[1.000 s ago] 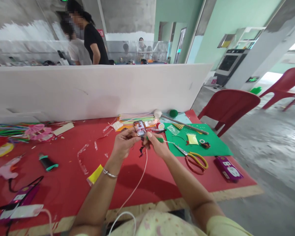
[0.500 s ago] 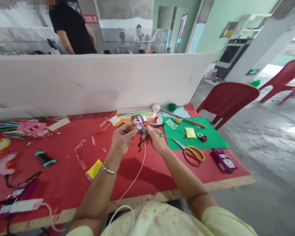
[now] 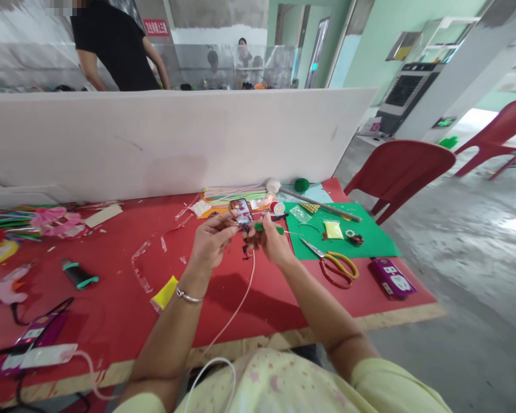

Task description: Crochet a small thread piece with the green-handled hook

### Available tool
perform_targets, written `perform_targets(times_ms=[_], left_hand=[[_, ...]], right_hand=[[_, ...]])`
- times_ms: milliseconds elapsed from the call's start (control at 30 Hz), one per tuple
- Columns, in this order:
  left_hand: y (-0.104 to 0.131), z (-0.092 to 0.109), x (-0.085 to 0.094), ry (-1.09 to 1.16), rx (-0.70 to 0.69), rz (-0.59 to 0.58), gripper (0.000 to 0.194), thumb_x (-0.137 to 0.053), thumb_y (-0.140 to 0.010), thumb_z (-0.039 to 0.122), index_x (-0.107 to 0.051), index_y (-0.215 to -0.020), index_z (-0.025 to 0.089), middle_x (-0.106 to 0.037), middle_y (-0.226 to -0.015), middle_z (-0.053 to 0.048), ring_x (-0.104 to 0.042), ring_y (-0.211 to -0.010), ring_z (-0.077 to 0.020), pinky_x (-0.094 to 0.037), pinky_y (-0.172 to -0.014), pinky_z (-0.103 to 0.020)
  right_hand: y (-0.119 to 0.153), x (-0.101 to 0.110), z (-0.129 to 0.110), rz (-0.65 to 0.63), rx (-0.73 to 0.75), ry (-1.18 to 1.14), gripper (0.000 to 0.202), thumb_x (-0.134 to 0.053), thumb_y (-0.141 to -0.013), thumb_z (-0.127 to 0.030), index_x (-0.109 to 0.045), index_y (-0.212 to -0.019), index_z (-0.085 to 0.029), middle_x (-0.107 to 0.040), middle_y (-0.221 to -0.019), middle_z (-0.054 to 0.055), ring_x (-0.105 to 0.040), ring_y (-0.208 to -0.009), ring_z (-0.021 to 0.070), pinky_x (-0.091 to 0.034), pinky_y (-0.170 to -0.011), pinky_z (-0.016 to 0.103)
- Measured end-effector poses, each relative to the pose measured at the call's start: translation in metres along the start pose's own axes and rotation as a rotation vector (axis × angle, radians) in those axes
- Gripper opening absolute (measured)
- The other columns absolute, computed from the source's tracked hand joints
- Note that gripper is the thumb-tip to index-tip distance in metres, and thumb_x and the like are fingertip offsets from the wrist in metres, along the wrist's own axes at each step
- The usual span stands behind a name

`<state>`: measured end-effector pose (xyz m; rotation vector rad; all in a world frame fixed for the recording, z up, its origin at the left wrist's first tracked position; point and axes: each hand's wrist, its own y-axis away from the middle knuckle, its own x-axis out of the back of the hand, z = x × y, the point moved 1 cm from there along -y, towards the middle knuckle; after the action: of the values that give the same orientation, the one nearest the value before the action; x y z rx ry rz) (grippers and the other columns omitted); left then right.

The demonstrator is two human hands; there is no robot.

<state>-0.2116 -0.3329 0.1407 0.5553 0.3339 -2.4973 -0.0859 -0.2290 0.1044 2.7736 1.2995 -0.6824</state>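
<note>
A: What do we record as changed?
B: Item: more of the slim tool with green handle and thin metal shaft (image 3: 279,230) now shows past the right hand (image 3: 273,241); we count that hand closed around the handle. Item: the person in a black shirt (image 3: 116,46) stands farther left, beyond the white partition (image 3: 249,137).

A: And the small dark multicoloured piece (image 3: 246,252)?
B: Hanging just below the meeting fingers. We list the left hand (image 3: 212,238) as pinched together, apparently on its upper end. Both hands remain engaged, so we judge the close handling unfinished.

A: Nearby stock?
B: One phone with lit screen (image 3: 241,211), just beyond the fingers. One pair of scissors with red and yellow handles (image 3: 337,267), partly on a green sheet (image 3: 378,246). One thin white cable (image 3: 243,301), crossing the red-covered worktop (image 3: 112,321).

A: Markings?
B: One purple box (image 3: 391,278), right of the scissors: we read a large white "B", the rest uncertain. One red wall sign with white characters (image 3: 156,27), too small for us to read. No brand legible on the phone.
</note>
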Motion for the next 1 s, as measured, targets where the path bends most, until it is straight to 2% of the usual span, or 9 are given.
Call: perform_targets(times_ms=[200,367,533,667,867,1000], left_hand=[[-0.002,-0.001,0.002,0.002,0.008,-0.008,0.038,-0.089,-0.060,0.015,-0.082,-0.098,0.018,-0.068,-0.072,0.000,-0.036,-0.040,0.0004,-0.024,-0.039,-0.016],[-0.001,0.000,0.000,0.003,0.011,0.002,0.039,-0.088,-0.060,0.015,-0.082,-0.098,0.018,-0.066,-0.071,0.001,-0.037,-0.041,-0.0002,-0.024,-0.038,-0.016],[-0.001,0.003,-0.002,-0.016,0.003,0.023,0.041,-0.088,-0.058,0.015,-0.081,-0.098,0.017,-0.066,-0.070,0.001,-0.039,-0.042,-0.0013,-0.025,-0.039,-0.017],[-0.002,0.002,-0.001,-0.029,0.005,0.033,0.043,-0.088,-0.058,0.014,-0.080,-0.100,0.016,-0.067,-0.069,0.001,-0.038,-0.042,-0.0011,-0.024,-0.039,-0.017],[-0.001,-0.001,-0.004,-0.013,-0.005,0.074,0.040,-0.088,-0.059,0.016,-0.079,-0.099,0.016,-0.065,-0.067,0.002,-0.036,-0.041,-0.0007,-0.022,-0.039,-0.016],[0.000,0.001,-0.005,-0.025,-0.039,0.118,0.039,-0.088,-0.059,0.016,-0.079,-0.097,0.015,-0.064,-0.067,0.002,-0.036,-0.042,-0.0009,-0.021,-0.039,-0.016]], right_hand=[[0.000,-0.002,-0.005,-0.017,-0.009,0.027,0.070,-0.046,-0.091,-0.082,-0.067,-0.071,-0.018,-0.072,-0.069,0.006,-0.064,-0.051,0.0149,-0.042,-0.043,0.025],[0.002,-0.004,-0.008,-0.004,-0.019,0.021,0.068,-0.048,-0.092,-0.079,-0.066,-0.069,-0.018,-0.073,-0.069,0.006,-0.059,-0.044,0.0124,-0.039,-0.040,0.025],[0.003,-0.006,-0.010,-0.010,-0.023,0.048,0.066,-0.049,-0.092,-0.078,-0.066,-0.068,-0.018,-0.071,-0.066,0.006,-0.061,-0.047,0.0131,-0.040,-0.041,0.024],[0.003,-0.005,-0.007,-0.004,-0.033,0.033,0.066,-0.050,-0.091,-0.079,-0.067,-0.070,-0.019,-0.073,-0.069,0.005,-0.060,-0.046,0.0128,-0.041,-0.042,0.025],[0.010,-0.008,-0.008,0.063,0.110,0.141,0.067,-0.048,-0.092,-0.079,-0.072,-0.078,-0.018,-0.070,-0.066,0.005,-0.063,-0.052,0.0146,-0.048,-0.049,0.026],[0.013,-0.008,-0.012,0.033,0.152,0.223,0.061,-0.050,-0.095,-0.072,-0.074,-0.083,-0.017,-0.070,-0.067,0.006,-0.065,-0.058,0.0150,-0.050,-0.054,0.027]])
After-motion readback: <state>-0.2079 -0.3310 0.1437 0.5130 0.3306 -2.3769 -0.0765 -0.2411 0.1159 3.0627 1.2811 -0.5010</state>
